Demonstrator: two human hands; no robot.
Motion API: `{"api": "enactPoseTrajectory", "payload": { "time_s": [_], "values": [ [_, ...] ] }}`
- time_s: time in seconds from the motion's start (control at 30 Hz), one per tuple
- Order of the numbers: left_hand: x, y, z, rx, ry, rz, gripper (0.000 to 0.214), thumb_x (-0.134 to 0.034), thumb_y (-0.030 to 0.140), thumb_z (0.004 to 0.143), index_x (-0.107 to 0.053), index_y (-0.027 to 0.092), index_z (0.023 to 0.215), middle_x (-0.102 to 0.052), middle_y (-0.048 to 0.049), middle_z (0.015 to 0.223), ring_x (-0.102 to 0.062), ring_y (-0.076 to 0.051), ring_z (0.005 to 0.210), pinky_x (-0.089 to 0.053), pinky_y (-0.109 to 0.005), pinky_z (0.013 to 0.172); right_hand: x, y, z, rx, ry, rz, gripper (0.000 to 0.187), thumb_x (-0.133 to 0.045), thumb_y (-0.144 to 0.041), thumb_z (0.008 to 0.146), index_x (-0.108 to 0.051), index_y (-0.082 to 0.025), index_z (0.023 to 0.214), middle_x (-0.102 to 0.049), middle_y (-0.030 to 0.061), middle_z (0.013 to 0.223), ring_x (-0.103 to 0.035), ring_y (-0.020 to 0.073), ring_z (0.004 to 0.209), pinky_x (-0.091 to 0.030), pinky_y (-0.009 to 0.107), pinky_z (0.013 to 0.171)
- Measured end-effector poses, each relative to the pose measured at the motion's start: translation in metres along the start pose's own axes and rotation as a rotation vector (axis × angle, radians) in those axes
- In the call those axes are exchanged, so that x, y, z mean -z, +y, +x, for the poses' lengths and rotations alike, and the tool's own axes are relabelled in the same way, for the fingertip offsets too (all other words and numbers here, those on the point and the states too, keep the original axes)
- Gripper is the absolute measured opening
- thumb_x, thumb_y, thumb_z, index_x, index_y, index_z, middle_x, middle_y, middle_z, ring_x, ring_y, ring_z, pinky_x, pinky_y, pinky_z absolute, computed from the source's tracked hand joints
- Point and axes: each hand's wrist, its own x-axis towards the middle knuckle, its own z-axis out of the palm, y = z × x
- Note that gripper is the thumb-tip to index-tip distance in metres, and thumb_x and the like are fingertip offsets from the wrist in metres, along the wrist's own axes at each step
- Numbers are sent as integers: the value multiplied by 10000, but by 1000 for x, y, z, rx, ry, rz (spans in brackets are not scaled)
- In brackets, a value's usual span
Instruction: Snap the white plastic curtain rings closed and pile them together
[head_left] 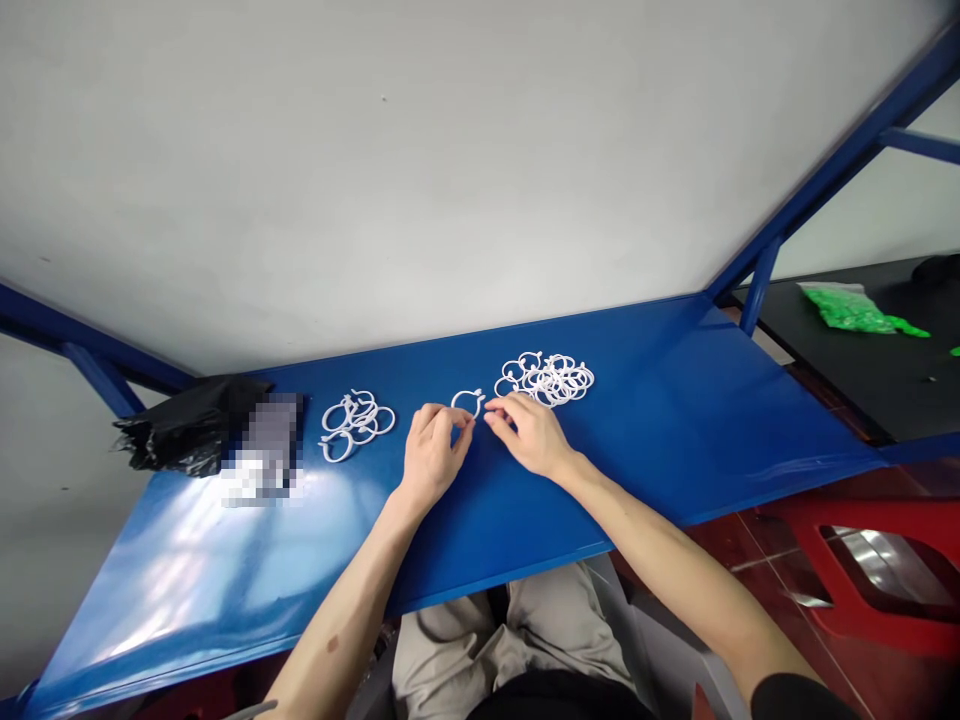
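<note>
Here, both hands palm-down, left hand (431, 452), right hand (529, 432), fingers pinching white ring (468, 401)

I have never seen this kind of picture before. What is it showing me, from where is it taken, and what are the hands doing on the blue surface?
There is no machine here, only a person's two bare hands. The one picture comes from a camera worn on the person's head, looking forward and down.

Both hands rest on a blue table. The left hand and the right hand meet at a single white ring, their fingertips at its edges. I cannot tell how firm either grip is.

A larger pile of white rings lies just beyond the right hand. A smaller group of rings lies left of the left hand. Farther left is a black plastic bundle.
</note>
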Motion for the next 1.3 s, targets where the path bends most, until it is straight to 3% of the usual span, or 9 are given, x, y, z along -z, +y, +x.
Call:
{"api": "enactPoseTrajectory", "payload": {
  "time_s": [0.1, 0.33, 0.47, 0.57, 0.67, 0.77, 0.97, 1.13, 1.3],
  "values": [
    [-2, 7, 1, -80, 11, -34, 144, -630, 162, 928, -509, 229, 887, -727, -11, 888, -618, -170, 825, -482, -311, 741, -14, -4, -4, -94, -82, 102, 195, -516, -349, 1030, -651, -215, 984, -733, 35, 941, -682, 173, 821, -498, 289, 735],
    [-3, 10, 2, -114, -75, -93, 77, -588, 153, 955, -558, 224, 956, -677, -4, 869, -625, -145, 803, -518, -277, 739, -21, 0, -3, -158, -27, 148, 161, -513, -254, 1006, -580, -214, 865, -690, 10, 805, -645, 158, 703, -450, 269, 663],
    [-1, 9, 0, 62, -18, -73, 133, -588, 223, 966, -593, 209, 1098, -653, -77, 1065, -654, -167, 958, -548, -278, 784, -19, 0, -3, -107, -50, 39, 182, -512, -234, 1005, -562, -212, 831, -666, 12, 784, -608, 148, 650, -407, 262, 601],
    [1, 4, 0, 115, -89, -78, 207, -548, 246, 993, -604, 222, 1191, -690, -85, 1134, -668, -187, 1041, -548, -301, 854, -16, 0, -3, -59, -62, -3, 167, -517, -230, 1009, -598, -211, 864, -693, 26, 826, -633, 153, 691, -421, 259, 607],
    [1, 0, -2, 176, -195, -92, 193, -513, 269, 1010, -625, 242, 1164, -751, -29, 969, -701, -167, 841, -540, -286, 761, -15, 1, -3, -58, -17, 24, 131, -528, -258, 1017, -644, -213, 976, -737, 46, 915, -682, 168, 774, -480, 268, 664],
    [-1, 2, -4, 329, -249, -149, 221, -512, 316, 1005, -605, 246, 1193, -742, 17, 804, -678, -146, 670, -503, -254, 637, -16, 1, -4, -104, 45, 95, 141, -555, -298, 1011, -663, -219, 1056, -757, 51, 963, -713, 174, 820, -530, 280, 710],
    [0, 8, 0, 503, -249, -266, 248, -472, 362, 1007, -580, 243, 1196, -734, 36, 729, -713, -145, 645, -503, -233, 621, -23, 1, -6, -155, -12, 160, 217, -608, -307, 982, -678, -225, 1171, -775, 27, 881, -730, 165, 750, -558, 270, 702],
    [-1, 9, 0, 455, -277, -282, 266, -471, 356, 1011, -570, 246, 1232, -736, 35, 725, -730, -147, 677, -517, -226, 637, -27, 5, -8, -27, -4, -36, 278, -497, -246, 1026, -695, -196, 1215, -767, 89, 961, -720, 203, 827, -561, 314, 755],
    [-3, 6, -6, 380, -250, -289, 256, -447, 336, 1027, -574, 221, 1218, -754, -2, 798, -717, -137, 633, -520, -221, 593, -26, 6, -10, 86, -71, -175, 335, -419, -213, 1050, -677, -147, 1254, -694, 77, 791, -656, 205, 752, -548, 338, 752]
  ]
}}
